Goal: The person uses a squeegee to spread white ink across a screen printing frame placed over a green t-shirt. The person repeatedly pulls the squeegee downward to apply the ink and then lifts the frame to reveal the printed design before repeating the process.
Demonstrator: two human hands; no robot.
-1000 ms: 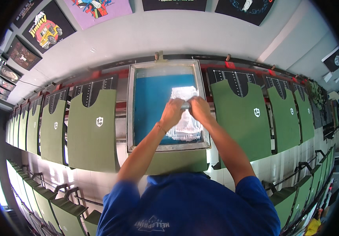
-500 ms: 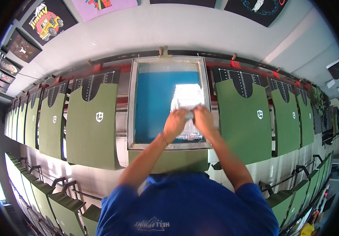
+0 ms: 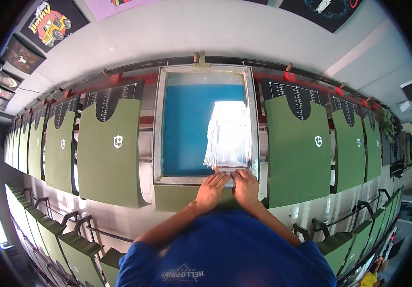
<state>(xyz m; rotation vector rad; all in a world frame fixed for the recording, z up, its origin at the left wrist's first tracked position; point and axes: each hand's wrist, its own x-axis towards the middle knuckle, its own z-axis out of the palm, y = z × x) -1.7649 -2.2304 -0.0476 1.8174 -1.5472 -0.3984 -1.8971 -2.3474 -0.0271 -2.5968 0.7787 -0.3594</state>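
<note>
Both my hands grip one squeegee (image 3: 227, 182) with a grey handle, at the near edge of a screen-printing frame (image 3: 206, 180). My left hand (image 3: 209, 193) wraps round the handle's left part, my right hand (image 3: 245, 187) its right part, thumbs close together. The squeegee's blade is mostly hidden by my fingers. Inside the metal frame is blue mesh (image 3: 184, 129), with a wide streak of white ink (image 3: 230, 131) on its right side running down to the squeegee. Beneath the frame, the green cloth (image 3: 175, 198) shows at the near side.
Green shirt panels with small white emblems lie on black boards, one (image 3: 109, 153) left and one (image 3: 298, 153) right of the frame, with more beyond. A dark rail (image 3: 139, 64) with red brackets runs behind. Further rows of green panels (image 3: 72, 246) stand at both near sides.
My hands have drawn the squeegee toward me, from the middle of the mesh to the frame's near edge. Behind it the white streak now shows more fully.
</note>
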